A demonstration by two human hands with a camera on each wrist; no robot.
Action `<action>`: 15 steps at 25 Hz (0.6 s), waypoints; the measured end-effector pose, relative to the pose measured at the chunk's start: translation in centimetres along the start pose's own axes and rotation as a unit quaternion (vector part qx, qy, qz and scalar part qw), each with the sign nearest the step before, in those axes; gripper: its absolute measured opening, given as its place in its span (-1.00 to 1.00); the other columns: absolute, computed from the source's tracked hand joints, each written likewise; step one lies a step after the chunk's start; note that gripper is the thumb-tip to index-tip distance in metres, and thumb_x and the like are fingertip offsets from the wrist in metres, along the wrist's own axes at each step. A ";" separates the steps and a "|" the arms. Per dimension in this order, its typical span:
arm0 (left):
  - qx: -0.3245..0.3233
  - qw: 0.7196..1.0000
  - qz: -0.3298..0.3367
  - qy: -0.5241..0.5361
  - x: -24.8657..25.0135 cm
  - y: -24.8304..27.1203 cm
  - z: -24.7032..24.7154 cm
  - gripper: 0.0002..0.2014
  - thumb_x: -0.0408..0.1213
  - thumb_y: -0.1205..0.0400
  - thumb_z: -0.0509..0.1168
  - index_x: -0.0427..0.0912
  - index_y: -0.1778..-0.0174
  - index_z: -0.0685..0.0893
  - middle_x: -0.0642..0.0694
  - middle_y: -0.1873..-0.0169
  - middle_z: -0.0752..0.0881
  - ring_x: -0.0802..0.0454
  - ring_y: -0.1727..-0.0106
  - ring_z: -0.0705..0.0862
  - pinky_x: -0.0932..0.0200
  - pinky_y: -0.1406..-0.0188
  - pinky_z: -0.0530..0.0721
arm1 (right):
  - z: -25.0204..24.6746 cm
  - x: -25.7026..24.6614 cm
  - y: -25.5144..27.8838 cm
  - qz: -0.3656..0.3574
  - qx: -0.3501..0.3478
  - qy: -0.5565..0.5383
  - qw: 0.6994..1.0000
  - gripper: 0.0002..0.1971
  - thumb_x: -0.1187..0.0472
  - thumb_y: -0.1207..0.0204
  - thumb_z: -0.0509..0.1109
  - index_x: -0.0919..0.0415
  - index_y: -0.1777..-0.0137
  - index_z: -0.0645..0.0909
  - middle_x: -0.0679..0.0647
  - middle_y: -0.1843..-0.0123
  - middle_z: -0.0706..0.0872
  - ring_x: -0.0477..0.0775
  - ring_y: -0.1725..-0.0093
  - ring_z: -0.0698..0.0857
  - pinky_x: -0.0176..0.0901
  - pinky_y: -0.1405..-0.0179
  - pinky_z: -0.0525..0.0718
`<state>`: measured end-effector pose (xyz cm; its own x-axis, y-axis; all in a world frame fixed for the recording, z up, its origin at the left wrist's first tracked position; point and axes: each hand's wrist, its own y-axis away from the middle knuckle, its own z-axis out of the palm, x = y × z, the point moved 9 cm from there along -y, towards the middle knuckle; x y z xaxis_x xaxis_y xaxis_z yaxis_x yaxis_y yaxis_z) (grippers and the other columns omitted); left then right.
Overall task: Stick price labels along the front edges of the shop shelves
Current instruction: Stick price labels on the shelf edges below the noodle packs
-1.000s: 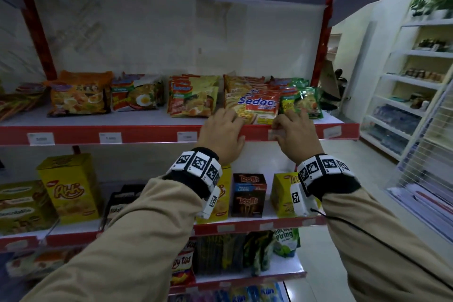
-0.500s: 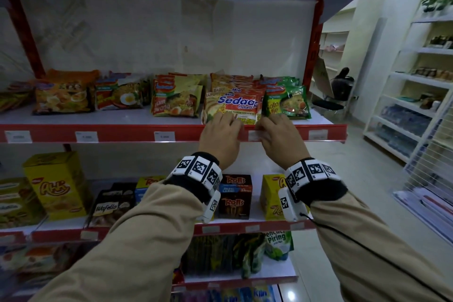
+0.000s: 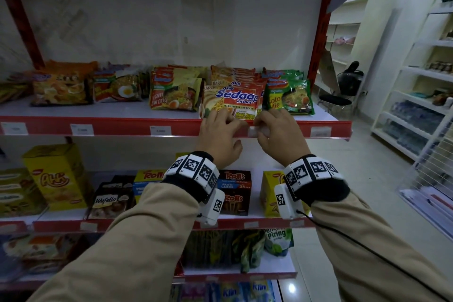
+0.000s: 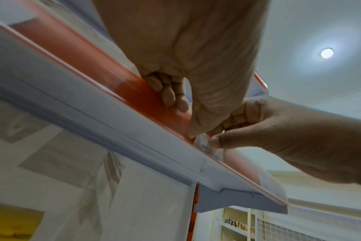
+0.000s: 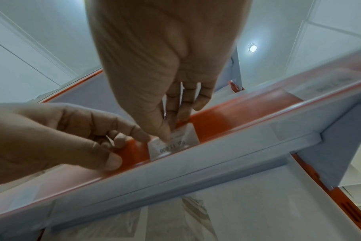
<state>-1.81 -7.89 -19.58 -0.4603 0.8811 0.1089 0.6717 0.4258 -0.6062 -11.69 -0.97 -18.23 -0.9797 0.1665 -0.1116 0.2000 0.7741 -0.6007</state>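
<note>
While a second ago both hands were reaching the red shelf edge, the right hand now pinches the price label against it below the Sedaap noodles, the left hand, fingers curled, steadying beside; sticking looks nearly done.

"Mie Sedaap Instant" is printed on a red noodle pack, "Soto Mie" on a green pack. "Rp 11.000" is read on the price label. Below, "Rolls" marks a dark box, "Wafello" a pack, "Ahh" a yellow box.
</note>
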 end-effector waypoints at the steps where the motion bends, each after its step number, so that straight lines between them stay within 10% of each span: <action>1: -0.001 1.000 -0.004 0.005 -0.2 0.0 0.2 -0.58 -0.16 -0.47 0.36 0.02 -0.28 0.63 -0.10 -0.05 0.48 -0.11 -0.15 0.40 -0.01 -0.18 0.39 | -0.1 0.0 0.0 -0.002 0.003 -0.004 1.000 -0.78 0.29 -0.42 0.38 0.22 -0.07 0.61 0.16 -0.01 0.66 0.23 -0.06 0.51 0.10 -0.08 0.50; 15: 0.011 0.999 -0.001 0.048 -0.5 0.0 0.6 -0.57 0.00 -0.46 0.41 0.06 -0.26 0.65 -0.05 -0.03 0.45 -0.10 -0.15 0.39 -0.01 -0.18 0.33 | 0.2 0.7 -0.4 0.015 -0.023 -0.024 0.999 -0.78 0.24 -0.43 0.42 0.21 -0.07 0.64 0.17 -0.04 0.63 0.22 -0.14 0.51 0.08 -0.15 0.50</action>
<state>-1.89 -8.44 -20.11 -0.4033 0.8965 0.1836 0.6581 0.4236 -0.6225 -12.43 -1.34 -18.24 -0.9728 0.1611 -0.1664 0.2277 0.7965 -0.5601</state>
